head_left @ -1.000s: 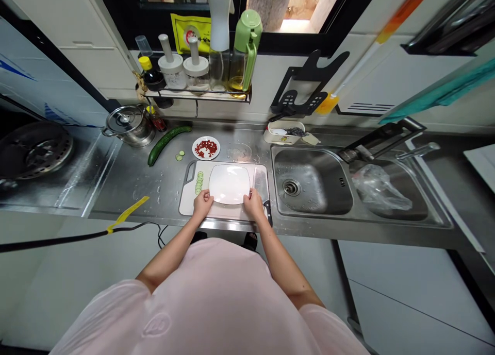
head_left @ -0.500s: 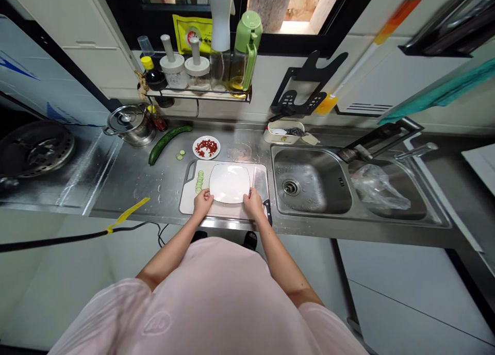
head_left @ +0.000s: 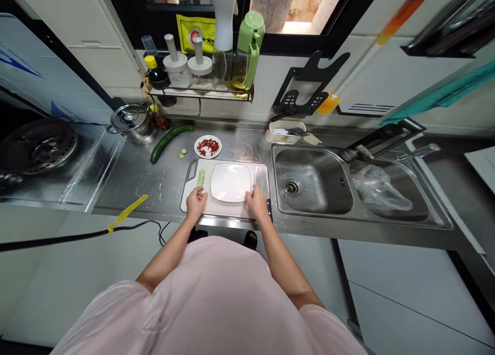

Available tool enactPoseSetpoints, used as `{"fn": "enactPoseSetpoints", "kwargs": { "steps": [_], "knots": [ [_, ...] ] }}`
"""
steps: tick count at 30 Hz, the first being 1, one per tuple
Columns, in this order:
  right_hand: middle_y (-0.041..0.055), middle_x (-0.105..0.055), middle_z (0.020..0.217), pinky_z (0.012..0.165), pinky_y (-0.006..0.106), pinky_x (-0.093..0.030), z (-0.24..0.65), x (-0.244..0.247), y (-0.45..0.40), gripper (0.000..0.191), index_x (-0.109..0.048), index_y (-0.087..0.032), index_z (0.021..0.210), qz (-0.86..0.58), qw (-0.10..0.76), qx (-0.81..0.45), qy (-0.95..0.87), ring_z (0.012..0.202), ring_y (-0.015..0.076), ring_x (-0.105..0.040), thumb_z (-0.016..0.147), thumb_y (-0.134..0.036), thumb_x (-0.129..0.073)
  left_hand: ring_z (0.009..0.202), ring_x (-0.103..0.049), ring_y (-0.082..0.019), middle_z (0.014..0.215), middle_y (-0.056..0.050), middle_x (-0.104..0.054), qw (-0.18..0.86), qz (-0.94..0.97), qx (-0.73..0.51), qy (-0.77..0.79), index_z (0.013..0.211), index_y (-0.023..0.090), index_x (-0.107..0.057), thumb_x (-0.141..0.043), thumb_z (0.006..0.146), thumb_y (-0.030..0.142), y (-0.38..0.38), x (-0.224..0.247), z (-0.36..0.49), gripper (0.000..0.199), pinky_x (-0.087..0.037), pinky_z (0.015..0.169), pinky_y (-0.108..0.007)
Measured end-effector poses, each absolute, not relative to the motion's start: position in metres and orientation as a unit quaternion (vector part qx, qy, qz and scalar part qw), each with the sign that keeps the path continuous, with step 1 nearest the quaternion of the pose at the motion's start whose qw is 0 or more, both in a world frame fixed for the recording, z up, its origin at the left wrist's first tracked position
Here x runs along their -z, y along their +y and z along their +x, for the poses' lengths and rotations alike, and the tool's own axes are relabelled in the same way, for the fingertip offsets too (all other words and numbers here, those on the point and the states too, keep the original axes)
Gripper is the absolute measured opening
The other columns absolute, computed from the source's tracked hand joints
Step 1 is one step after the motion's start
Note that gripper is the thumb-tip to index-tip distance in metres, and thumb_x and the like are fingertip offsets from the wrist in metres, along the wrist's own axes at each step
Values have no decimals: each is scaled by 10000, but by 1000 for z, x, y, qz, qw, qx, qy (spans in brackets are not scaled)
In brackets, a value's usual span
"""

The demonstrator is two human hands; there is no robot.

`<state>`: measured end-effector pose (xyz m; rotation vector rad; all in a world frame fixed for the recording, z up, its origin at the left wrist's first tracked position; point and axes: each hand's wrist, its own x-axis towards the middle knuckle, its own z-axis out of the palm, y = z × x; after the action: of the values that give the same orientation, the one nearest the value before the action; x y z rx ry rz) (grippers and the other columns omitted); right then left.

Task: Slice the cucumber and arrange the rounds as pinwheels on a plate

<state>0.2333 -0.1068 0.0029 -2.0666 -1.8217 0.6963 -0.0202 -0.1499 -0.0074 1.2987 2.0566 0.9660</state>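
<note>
A white, rounded rectangular plate [head_left: 231,182] lies on the light cutting board [head_left: 220,208]. My left hand [head_left: 196,203] is off the plate's left side, fingers slightly curled with the thumb apart. Its fingertips are at the lower end of a row of overlapping cucumber slices [head_left: 201,178]. At the plate's lower right corner is my right hand [head_left: 256,203], thumb by the rim and fingers apart from it. Those fingers reach beside the blade of a kitchen knife [head_left: 261,179], which lies along the board's right side. My right hand partly covers the knife's black handle.
Behind the board are a small plate [head_left: 208,156] of chopped red pieces, a whole cucumber [head_left: 166,145] and loose slices [head_left: 181,153]. A lidded pot [head_left: 135,128] stands left. The double sink [head_left: 313,210] adjoins the board's right, a plastic bag [head_left: 381,187] in its far basin.
My left hand has let go of the plate and moved left toward the cucumber slices. My right hand's fingers have loosened and shifted slightly toward the knife. The plate stays on the board.
</note>
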Motion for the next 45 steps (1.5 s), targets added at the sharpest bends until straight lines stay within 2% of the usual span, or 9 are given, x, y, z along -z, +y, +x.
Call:
{"fn": "enactPoseSetpoints", "kwargs": {
  "steps": [5, 11, 23, 30, 34, 40, 45],
  "knots": [
    [106, -618, 928, 843, 355, -428, 246, -1, -114, 497, -480, -107, 1305, -703, 191, -254, -637, 882, 242, -563, 861, -325, -433, 783, -572, -192, 815, -54, -598, 159, 514, -299, 788, 1021, 179, -626, -558, 789, 335, -153, 8, -47, 288, -440, 767, -299],
    [91, -613, 857, 818, 360, -441, 252, 7, -123, 489, -514, -102, 1273, -689, 222, -252, -642, 811, 235, -560, 846, -321, -421, 858, -573, -217, 861, -57, -608, 139, 513, -238, 813, 999, 185, -621, -557, 797, 364, -148, 7, -49, 277, -400, 839, -344],
    [101, -628, 846, 837, 370, -443, 261, 13, -133, 500, -552, -71, 1235, -672, 265, -242, -648, 823, 232, -571, 851, -355, -401, 847, -574, -222, 881, -55, -619, 129, 515, -221, 818, 888, 198, -615, -566, 790, 364, -142, 12, -45, 199, -376, 824, -356],
    [102, -634, 854, 797, 357, -451, 260, 13, -135, 487, -557, -84, 1231, -672, 267, -237, -649, 790, 222, -575, 853, -352, -407, 797, -574, -189, 847, -43, -622, 141, 500, -268, 811, 800, 200, -609, -552, 776, 285, -142, 10, -43, 104, -396, 793, -316],
    [88, -627, 831, 781, 351, -450, 257, 6, -135, 444, -578, -109, 1189, -665, 288, -236, -647, 776, 216, -574, 853, -348, -414, 683, -557, -147, 770, -16, -621, 193, 468, -343, 791, 768, 197, -598, -584, 741, 296, -141, 7, -43, 103, -416, 716, -269],
    [57, -602, 764, 727, 329, -444, 245, -32, -125, 344, -630, -144, 1044, -642, 327, -248, -647, 729, 200, -566, 856, -356, -436, 610, -529, -104, 672, 19, -581, 374, 389, -485, 688, 740, 182, -566, -694, 662, 376, -129, -18, -33, 245, -418, 635, -224],
    [34, -621, 785, 691, 293, -437, 221, -82, -107, 260, -636, -179, 991, -573, 364, -284, -678, 662, 155, -546, 874, -350, -480, 685, -564, -107, 748, -3, -617, 482, 401, -516, 584, 807, 162, -612, -741, 639, 371, -117, -67, -10, 298, -441, 708, -240]
  ]
}}
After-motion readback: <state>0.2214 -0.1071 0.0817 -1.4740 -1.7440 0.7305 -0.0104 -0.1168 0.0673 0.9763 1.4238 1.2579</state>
